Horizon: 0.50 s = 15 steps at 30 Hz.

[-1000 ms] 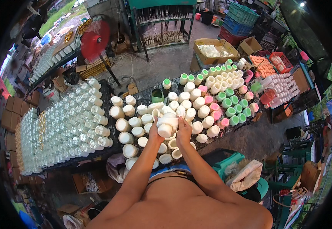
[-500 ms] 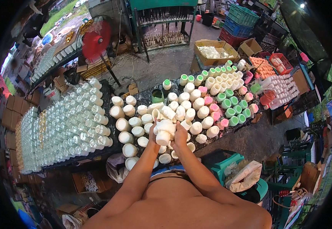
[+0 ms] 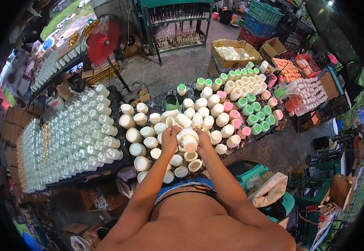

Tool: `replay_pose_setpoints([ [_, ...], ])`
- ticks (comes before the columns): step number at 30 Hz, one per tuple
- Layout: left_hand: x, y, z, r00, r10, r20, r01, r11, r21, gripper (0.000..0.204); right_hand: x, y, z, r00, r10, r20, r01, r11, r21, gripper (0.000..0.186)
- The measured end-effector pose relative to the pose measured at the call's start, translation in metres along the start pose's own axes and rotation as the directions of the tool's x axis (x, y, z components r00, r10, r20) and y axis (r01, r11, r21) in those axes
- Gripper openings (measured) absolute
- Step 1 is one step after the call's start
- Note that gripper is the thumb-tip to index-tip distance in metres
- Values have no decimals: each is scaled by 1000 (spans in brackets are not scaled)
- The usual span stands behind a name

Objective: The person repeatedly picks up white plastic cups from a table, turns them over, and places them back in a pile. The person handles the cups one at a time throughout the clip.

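Between my left hand (image 3: 171, 138) and my right hand (image 3: 203, 140) is a white mold-like piece (image 3: 188, 140), with a cream cylindrical end pointing down toward me. Both hands are closed around its sides; some fingertips are hidden behind it. Around and beneath my hands stand cream cylinders (image 3: 142, 163), some with hollow tops, and a few lumpy white pieces (image 3: 184, 119). To the right are pink-topped pieces (image 3: 234, 114) and green-topped cylinders (image 3: 252, 119). A dark green container (image 3: 171, 103) stands behind the cream pieces.
Rows of glass jars (image 3: 77, 142) fill a table at the left. A red fan (image 3: 102, 42) stands behind them. A cardboard box of white material (image 3: 232, 54), stacked crates (image 3: 263, 16) and a green rack (image 3: 175, 25) are farther back. A green chair (image 3: 246, 175) is near my right forearm.
The held white piece has been tilted and turned, so its narrower cylindrical end now shows below a wide rim. My hands have shifted slightly, the right one moving a little rightward.
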State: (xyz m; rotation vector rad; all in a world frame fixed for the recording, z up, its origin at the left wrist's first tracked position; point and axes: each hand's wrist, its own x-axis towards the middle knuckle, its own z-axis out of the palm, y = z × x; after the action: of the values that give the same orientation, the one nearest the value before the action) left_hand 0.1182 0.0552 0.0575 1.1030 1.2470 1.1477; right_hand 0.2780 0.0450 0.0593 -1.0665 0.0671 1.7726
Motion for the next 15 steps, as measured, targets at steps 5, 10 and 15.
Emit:
replay_pose_setpoints([
  [5, -27, 33, 17, 966, -252, 59, 259, 945, -199, 50, 19, -5, 8, 994, -60, -96, 68, 994, 84, 31],
  [10, -22, 29, 14, 949, -240, 203, 314, 702, -639, 40, -27, -15, 55, 983, -103, -151, 107, 994, 18, 50],
  [15, -14, 49, 22, 935, -296, 194, 321, 479, -817, 40, -47, 17, 67, 861, -505, 67, 508, 840, -192, 50],
])
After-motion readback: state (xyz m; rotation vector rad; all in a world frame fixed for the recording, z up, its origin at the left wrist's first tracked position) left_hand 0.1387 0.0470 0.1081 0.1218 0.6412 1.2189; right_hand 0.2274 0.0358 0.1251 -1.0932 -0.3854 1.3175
